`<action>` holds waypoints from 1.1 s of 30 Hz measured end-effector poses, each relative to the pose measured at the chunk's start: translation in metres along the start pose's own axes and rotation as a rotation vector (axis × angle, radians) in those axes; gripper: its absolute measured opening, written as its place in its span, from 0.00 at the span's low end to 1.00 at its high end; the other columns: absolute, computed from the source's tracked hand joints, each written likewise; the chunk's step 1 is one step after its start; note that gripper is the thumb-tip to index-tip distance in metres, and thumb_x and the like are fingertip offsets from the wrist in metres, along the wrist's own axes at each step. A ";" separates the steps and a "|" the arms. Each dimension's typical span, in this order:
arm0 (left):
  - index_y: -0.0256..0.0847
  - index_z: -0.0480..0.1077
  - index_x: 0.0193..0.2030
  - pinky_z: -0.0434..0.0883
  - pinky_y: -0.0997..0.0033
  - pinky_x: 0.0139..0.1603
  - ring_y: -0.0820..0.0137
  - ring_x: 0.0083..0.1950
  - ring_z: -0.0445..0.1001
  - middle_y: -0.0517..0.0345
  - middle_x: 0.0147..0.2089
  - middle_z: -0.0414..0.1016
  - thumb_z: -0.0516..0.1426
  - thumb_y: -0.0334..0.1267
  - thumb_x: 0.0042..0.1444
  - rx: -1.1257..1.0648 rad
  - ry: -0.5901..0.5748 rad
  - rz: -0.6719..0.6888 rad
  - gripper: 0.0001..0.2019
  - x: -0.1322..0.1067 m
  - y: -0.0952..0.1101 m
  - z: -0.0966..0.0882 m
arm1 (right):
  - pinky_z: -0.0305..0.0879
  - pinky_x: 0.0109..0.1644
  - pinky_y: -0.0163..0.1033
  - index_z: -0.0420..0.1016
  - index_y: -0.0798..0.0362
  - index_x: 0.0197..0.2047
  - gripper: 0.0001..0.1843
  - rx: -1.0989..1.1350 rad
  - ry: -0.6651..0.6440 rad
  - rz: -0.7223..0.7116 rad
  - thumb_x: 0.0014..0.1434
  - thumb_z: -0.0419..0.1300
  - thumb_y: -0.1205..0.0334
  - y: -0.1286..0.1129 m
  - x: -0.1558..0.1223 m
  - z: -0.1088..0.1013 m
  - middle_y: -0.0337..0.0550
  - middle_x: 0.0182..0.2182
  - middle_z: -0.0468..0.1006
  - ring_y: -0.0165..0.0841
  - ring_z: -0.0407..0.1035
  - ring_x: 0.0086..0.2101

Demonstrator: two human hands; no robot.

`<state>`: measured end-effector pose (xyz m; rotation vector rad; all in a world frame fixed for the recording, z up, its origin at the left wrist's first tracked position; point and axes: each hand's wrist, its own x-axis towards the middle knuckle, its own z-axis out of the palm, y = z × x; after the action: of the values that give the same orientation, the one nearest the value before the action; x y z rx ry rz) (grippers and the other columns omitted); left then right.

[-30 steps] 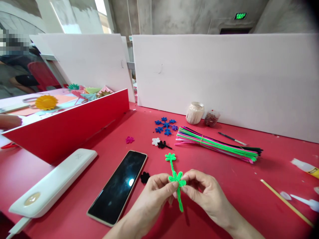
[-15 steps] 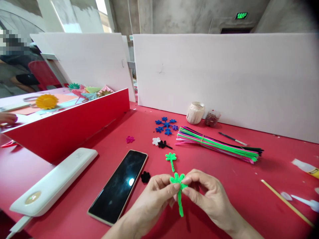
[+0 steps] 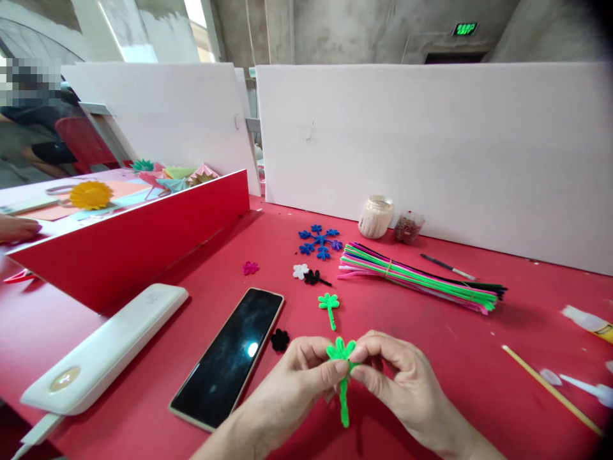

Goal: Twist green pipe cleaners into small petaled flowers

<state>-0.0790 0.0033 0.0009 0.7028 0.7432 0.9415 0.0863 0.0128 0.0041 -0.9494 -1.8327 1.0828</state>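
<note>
Between my two hands is a green pipe-cleaner flower (image 3: 344, 399) with looped petals and a twisted stem hanging down. My left hand (image 3: 309, 377) pinches it near the centre from the left, thumb in front. On the other side, my right hand (image 3: 395, 370) has thumb and forefinger closed on a right-hand petal. Just beyond my fingers lies a second green flower with a stem (image 3: 329, 306). A black flower (image 3: 280, 340) rests left of my left hand. Farther off are a white flower (image 3: 301, 271), a black stemmed flower (image 3: 313, 277), a magenta flower (image 3: 250, 268) and a blue snowflake shape (image 3: 320, 240).
A banded bundle of pipe cleaners (image 3: 421, 278) lies at right, a jar (image 3: 376, 217) behind it. A phone (image 3: 227, 358) and a white power bank (image 3: 105, 348) are at left, beside a red divider (image 3: 143, 249). A thin stick (image 3: 550, 390) lies at right. A co-worker's hand (image 3: 18, 228) shows far left.
The green flower in my hands has shifted slightly down, its stem swinging a little to the left. Both hands keep their pinch. At far left, the co-worker's hand has moved slightly right.
</note>
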 end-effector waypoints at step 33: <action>0.34 0.70 0.21 0.56 0.77 0.23 0.79 0.21 0.57 0.62 0.18 0.64 0.60 0.41 0.46 0.203 0.121 0.066 0.11 0.003 -0.002 0.001 | 0.59 0.31 0.32 0.68 0.54 0.31 0.09 0.254 0.039 0.206 0.59 0.52 0.59 0.004 0.003 0.002 0.36 0.24 0.66 0.27 0.60 0.26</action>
<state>-0.0758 0.0045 -0.0006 0.8575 0.9365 0.9843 0.0843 0.0165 0.0002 -1.0135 -1.5452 1.3761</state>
